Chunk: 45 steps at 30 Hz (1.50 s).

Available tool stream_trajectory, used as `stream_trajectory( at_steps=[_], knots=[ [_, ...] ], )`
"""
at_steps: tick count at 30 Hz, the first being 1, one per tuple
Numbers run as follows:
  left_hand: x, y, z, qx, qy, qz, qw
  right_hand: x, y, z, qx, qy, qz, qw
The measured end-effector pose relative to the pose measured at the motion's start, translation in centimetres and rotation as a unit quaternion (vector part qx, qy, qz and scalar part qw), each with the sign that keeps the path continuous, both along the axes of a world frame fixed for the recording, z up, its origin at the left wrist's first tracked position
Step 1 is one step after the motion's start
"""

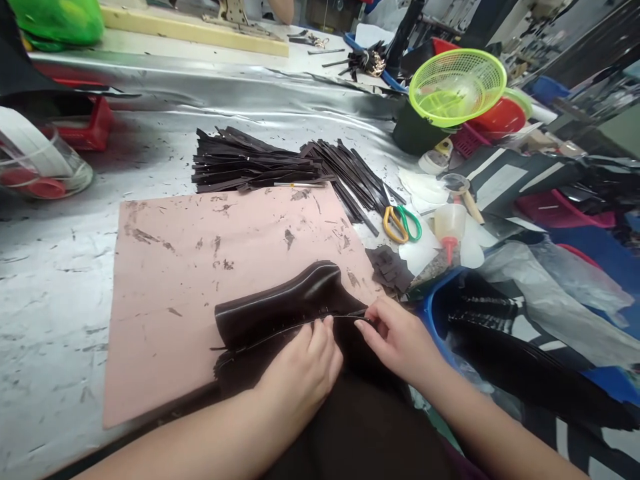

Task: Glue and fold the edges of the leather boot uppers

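A glossy dark-brown leather boot upper [280, 297] lies curved on its side at the near edge of a pink board [160, 267]. Along its near side runs a long edge, where a thin strip or seam shows. My left hand [305, 360] presses its bent fingers together on that edge, near the middle of the piece. To its right, my right hand [393, 333] pinches the same edge with thumb and forefinger. Below the hands the dark material merges with dark cloth, so its lower outline cannot be made out.
Piles of dark leather strips [250, 160] lie behind the board. Yellow-and-green-handled scissors [400, 223], small dark pieces [390, 269] and a glue bottle [450, 227] sit to the right. A blue bin [435, 307] stands close by my right forearm. A red tray [100, 127] is at left.
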<state>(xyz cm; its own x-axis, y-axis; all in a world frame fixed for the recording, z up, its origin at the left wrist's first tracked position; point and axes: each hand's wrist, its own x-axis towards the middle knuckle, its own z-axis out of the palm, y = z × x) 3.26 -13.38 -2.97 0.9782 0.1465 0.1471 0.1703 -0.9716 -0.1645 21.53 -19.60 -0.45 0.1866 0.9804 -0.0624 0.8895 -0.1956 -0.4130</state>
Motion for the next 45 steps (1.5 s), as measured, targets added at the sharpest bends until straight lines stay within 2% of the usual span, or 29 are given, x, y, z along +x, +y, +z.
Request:
stream_trajectory(
  at_steps=[6, 16, 21, 26, 31, 33, 36, 38, 40, 43, 45],
  knots=[
    [0.2, 0.5, -0.1, -0.016, -0.031, -0.003, 0.999, 0.6, 0.6, -0.3, 0.000, 0.035, -0.031, 0.999],
    [1.3, 1.1, 0.7, -0.052, 0.025, 0.007, 0.998, 1.2, 1.0, -0.6, 0.028, 0.101, -0.089, 0.991],
    [1.3, 1.2, 0.7, -0.052, 0.011, 0.009, 0.999, 2.1, 2.1, -0.9, -0.028, 0.129, -0.117, 0.984],
    [1.4, 1.2, 0.6, -0.043, 0.023, 0.011, 0.999, 3.2, 3.0, -0.4, -0.106, 0.144, -0.124, 0.976],
    [1.3, 1.3, 0.5, -0.041, 0.015, 0.014, 0.999, 3.1, 3.0, -0.2, -0.124, 0.195, -0.114, 0.966],
    [1.2, 1.2, 0.5, -0.036, 0.005, 0.016, 0.999, 3.1, 2.9, 0.1, -0.121, 0.170, -0.105, 0.972],
    [1.0, 1.2, 0.2, -0.029, -0.023, 0.021, 0.999, 4.2, 3.3, 1.2, -0.082, 0.075, -0.092, 0.990],
    [0.8, 1.2, 0.0, -0.022, -0.043, 0.021, 0.999, 5.7, 4.7, 2.1, -0.045, 0.021, -0.095, 0.994],
    [0.4, 1.2, -0.3, -0.013, -0.060, 0.017, 0.998, 7.5, 7.2, 2.6, -0.019, -0.024, -0.095, 0.995],
    [-0.4, 1.2, -0.6, 0.002, -0.085, 0.020, 0.996, 9.0, 12.5, 2.2, -0.006, -0.084, -0.059, 0.995],
    [-0.8, 1.0, -0.5, 0.007, -0.095, 0.031, 0.995, 8.4, 16.2, 1.6, 0.001, -0.106, -0.013, 0.994]
  ],
)
